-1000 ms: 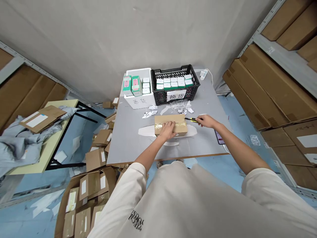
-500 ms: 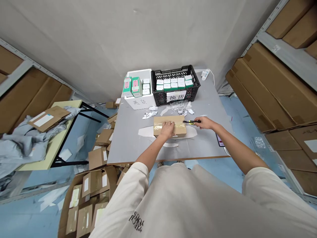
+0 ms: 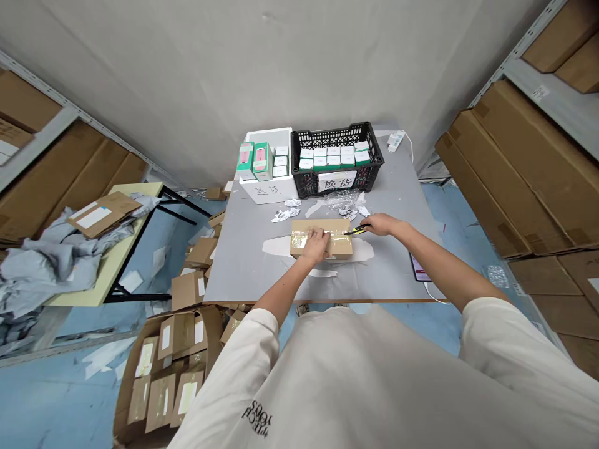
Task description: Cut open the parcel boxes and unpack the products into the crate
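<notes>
My hands are apart. My left hand (image 3: pixel 314 245) presses on a taped carton (image 3: pixel 340 247), its long axis running crosswise ahead of me. My right hand (image 3: pixel 381 224), off the carton's right end, grips a utility knife (image 3: pixel 356 231), tip at the tape. Beyond the carton sits a black crate (image 3: pixel 304 186).

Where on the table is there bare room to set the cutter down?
Bare grey tabletop lies left of the cardboard box. Another patch lies right of the right hand, which holds the utility knife, below the black crate. Between box and crate it is crowded with paper scraps and plastic wrap.
</notes>
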A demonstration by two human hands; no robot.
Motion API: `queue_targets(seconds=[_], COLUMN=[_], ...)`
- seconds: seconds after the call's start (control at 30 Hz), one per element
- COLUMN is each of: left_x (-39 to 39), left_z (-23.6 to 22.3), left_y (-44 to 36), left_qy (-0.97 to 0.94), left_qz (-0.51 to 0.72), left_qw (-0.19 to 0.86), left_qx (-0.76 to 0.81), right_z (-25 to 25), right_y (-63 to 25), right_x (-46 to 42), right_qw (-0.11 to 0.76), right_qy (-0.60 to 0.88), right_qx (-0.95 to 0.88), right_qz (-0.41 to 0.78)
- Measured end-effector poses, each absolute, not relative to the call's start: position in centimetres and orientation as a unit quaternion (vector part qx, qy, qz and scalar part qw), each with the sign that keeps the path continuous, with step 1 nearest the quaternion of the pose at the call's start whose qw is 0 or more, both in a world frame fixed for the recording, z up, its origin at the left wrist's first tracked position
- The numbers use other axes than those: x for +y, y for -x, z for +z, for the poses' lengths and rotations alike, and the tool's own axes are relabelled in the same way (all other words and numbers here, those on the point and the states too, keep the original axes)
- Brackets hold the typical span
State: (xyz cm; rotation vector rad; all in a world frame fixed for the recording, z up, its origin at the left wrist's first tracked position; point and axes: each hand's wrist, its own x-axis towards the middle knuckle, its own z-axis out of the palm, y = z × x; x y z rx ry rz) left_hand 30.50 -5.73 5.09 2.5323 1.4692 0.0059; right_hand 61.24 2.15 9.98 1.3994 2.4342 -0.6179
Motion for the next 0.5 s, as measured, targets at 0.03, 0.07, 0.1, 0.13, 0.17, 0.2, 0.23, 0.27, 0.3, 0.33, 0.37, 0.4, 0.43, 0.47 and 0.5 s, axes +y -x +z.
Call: queue_targets(seconds=[0.03, 0.07, 0.1, 0.13, 0.17, 0.2, 0.23, 0.27, 0.3, 0.33, 0.37, 0.4, 0.43, 0.47, 0.5], left_x=[-5.8, -5.9, -5.9, -6.0, -6.0, -5.9, -5.9, -5.9, -5.8, -5.8, -5.8, -5.8, -5.8, -5.8, -5.8], left_z=[5.1, 5.2, 5.3, 5.3, 5.4, 5.4, 5.5, 5.5, 5.5, 5.5, 5.5, 5.4, 5.4, 5.4, 5.3], left_y=[-30.5, -30.5, -30.5, -30.5, -30.5, -30.5, -30.5, -30.5, -30.5, -30.5, -30.5, -30.4, -30.4, -30.4, -30.4], left_qy=[-0.860, -0.860, -0.860, -0.860, -0.860, -0.860, -0.859, -0.859, -0.858, -0.858, -0.858, -0.858, -0.859, -0.859, -0.859], left_qz=[0.005, 0.006, 0.007, 0.006, 0.004, 0.001, -0.003, -0.006, -0.010, -0.012, -0.013, -0.011, -0.008, -0.005, -0.003], left_qw=[0.106, 0.105, 0.104, 0.104, 0.106, 0.107, 0.109, 0.110, 0.110, 0.109, 0.109, 0.109, 0.109, 0.110, 0.110], left_qx=[0.499, 0.499, 0.499, 0.500, 0.499, 0.499, 0.500, 0.501, 0.501, 0.501, 0.501, 0.501, 0.500, 0.500, 0.500], right_z=[9.8, 9.7, 9.5, 9.3, 9.1, 8.9, 8.8, 8.7, 8.6, 8.6, 8.5, 8.4, 8.3, 8.1, 7.8], right_y=[-61.1, -61.1, -61.1, -61.3, -61.6, -61.9, -62.2, -62.6, -62.9, -63.2, -63.5, -63.8, -64.0, -64.3, -64.5], right_x=[2.4, 2.5, 2.7, 2.7, 2.8, 2.7, 2.6, 2.5, 2.2, 1.9, 1.6, 1.1, 0.6, 0.1, -0.4], right_qw=[0.137, 0.137, 0.136, 0.133, 0.130, 0.130, 0.131, 0.133, 0.134, 0.132, 0.126, 0.118, 0.108, 0.096, 0.084], right_qy=[-0.478, -0.474, -0.471, -0.468, -0.466, -0.464, -0.464, -0.464, -0.464, -0.466, -0.470, -0.475, -0.481, -0.486, -0.490], right_qx=[0.839, 0.838, 0.835, 0.830, 0.823, 0.813, 0.801, 0.788, 0.774, 0.762, 0.751, 0.742, 0.735, 0.728, 0.720], right_qz=[-0.221, -0.234, -0.251, -0.272, -0.298, -0.326, -0.355, -0.383, -0.409, -0.430, -0.446, -0.457, -0.467, -0.475, -0.484])
